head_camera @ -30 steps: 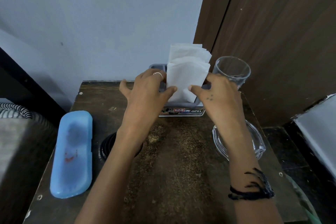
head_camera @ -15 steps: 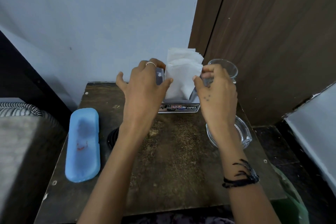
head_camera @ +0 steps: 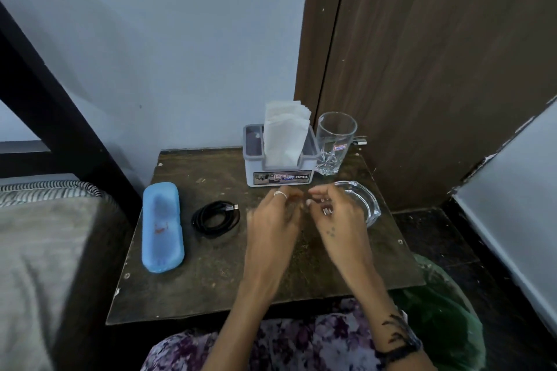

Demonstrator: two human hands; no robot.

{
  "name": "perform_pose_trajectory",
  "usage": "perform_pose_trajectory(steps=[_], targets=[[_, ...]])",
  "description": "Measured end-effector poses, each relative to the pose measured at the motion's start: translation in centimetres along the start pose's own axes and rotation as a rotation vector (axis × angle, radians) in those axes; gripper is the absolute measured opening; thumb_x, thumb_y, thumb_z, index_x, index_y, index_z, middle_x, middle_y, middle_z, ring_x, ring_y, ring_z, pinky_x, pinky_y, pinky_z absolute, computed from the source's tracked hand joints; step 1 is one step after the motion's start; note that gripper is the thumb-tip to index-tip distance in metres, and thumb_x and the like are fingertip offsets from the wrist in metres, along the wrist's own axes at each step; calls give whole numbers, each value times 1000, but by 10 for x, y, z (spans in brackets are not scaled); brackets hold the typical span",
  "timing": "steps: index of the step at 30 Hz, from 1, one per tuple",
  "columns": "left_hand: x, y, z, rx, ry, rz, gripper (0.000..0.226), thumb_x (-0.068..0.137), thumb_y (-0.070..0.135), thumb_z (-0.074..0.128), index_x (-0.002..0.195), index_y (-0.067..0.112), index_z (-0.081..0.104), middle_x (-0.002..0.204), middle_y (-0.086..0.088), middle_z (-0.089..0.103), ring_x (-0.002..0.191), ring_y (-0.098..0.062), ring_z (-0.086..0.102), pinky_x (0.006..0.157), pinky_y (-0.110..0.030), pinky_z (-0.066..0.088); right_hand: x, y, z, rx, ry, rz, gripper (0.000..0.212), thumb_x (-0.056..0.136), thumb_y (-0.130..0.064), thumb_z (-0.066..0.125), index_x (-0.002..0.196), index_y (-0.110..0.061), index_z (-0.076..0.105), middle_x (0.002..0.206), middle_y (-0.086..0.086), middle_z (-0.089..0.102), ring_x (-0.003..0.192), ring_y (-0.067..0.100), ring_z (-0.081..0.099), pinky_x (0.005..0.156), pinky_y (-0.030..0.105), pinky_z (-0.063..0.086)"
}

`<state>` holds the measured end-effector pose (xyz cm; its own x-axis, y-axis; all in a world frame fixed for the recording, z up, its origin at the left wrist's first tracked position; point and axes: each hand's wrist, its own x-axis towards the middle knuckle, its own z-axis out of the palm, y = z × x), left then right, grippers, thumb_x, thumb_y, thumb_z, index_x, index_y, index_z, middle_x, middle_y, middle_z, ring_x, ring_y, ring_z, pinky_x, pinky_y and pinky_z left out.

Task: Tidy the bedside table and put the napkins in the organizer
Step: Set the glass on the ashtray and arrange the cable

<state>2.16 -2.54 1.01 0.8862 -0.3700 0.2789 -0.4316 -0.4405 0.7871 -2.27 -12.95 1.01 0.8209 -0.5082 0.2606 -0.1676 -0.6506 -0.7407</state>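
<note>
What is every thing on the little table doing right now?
Napkins: standing upright in the organizer.
Organizer: upright, left slot empty.
Glass: upright, empty.
Glass dish: flat, empty.
Cable: coiled.
Blue case: closed, lying flat.
Left hand: holding nothing.
Right hand: holding nothing.

My bedside table (head_camera: 211,280) is worn brown wood. On it: organizer (head_camera: 280,172) at twelve o'clock, glass (head_camera: 333,144) at one, ashtray (head_camera: 366,202) at two, cable (head_camera: 215,215) and blue case (head_camera: 162,226) at nine.

Both hands (head_camera: 304,214) off the napkins (head_camera: 286,132), drawn back, fingers loosely curled
</note>
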Motion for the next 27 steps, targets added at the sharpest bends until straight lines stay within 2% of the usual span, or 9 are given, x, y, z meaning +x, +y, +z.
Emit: perform_pose_trajectory(steps=[6, 7, 9, 11, 15, 19, 21, 24, 27], targets=[[-5, 24, 29, -106, -35, -70, 17, 88, 9, 54, 94, 22, 64, 93, 8, 68, 85, -9, 63, 79, -33, 51, 20, 24, -35, 152, 42, 139, 15, 83, -12, 64, 94, -22, 64, 88, -7, 67, 76, 3, 61, 78, 33, 53], [0, 29, 34, -94, -36, -71, 17, 89, 11, 54, 97, 21, 65, 95, 7, 68, 88, -10, 63, 80, -34, 51, 27, 28, -41, 171, 39, 154, 16, 83, -12, 65, 94, -23, 64, 89, -8, 67, 77, 3, 61, 77, 29, 54], [13, 38, 44, 0, -30, -18, 20, 88, 11, 53, 102, 19, 64, 100, 2, 68, 95, -15, 61, 81, -37, 51, 40, 36, -49, 210, 28, 165, 17, 82, -13, 68, 96, -21, 63, 90, -8, 66, 78, 3, 60, 72, 10, 49], [31, 45, 52, 157, 32, 101, 20, 88, 9, 55, 105, 15, 64, 103, -4, 68, 99, -21, 56, 81, -37, 49, 56, 42, -53, 268, 9, 159, 21, 81, -14, 70, 100, -20, 62, 92, -9, 65, 81, 2, 60, 70, 4, 45], [74, 54, 55, 301, 114, 227, 23, 88, 13, 58, 111, 8, 62, 108, -11, 66, 103, -27, 50, 83, -39, 43, 88, 56, -50, 376, -77, 183, 47, 77, -21, 75, 119, -19, 54, 113, -9, 58, 105, 7, 56, 85, 13, 41], [113, 49, 56, 464, 55, 244, 54, 83, 28, 66, 131, 9, 48, 129, -9, 55, 123, -27, 40, 97, -35, 34, 115, 69, -39, 377, -193, 132, 73, 74, -17, 77, 135, -20, 39, 135, -5, 48, 123, 8, 43, 95, 22, 33], [124, 45, 59, 548, 8, 219, 67, 82, 38, 65, 137, 10, 40, 138, -8, 48, 131, -26, 31, 103, -35, 26, 125, 71, -35, 373, -259, 110, 78, 73, -14, 78, 138, -20, 34, 127, -12, 50, 117, 2, 44, 94, 18, 33], [133, 39, 65, 637, -6, 175, 70, 81, 52, 59, 135, 11, 42, 140, -6, 47, 136, -24, 24, 105, -37, 16, 133, 71, -29, 399, -320, 95, 83, 73, -9, 76, 140, -22, 28, 105, -32, 44, 94, -13, 47, 75, 0, 40], [137, 39, 72, 650, 28, 152, 69, 81, 55, 58, 130, 9, 47, 134, -8, 53, 135, -25, 25, 102, -38, 14, 136, 74, -21, 442, -290, 83, 81, 73, -8, 76, 137, -22, 29, 103, -29, 46, 91, -15, 48, 70, -2, 42]])
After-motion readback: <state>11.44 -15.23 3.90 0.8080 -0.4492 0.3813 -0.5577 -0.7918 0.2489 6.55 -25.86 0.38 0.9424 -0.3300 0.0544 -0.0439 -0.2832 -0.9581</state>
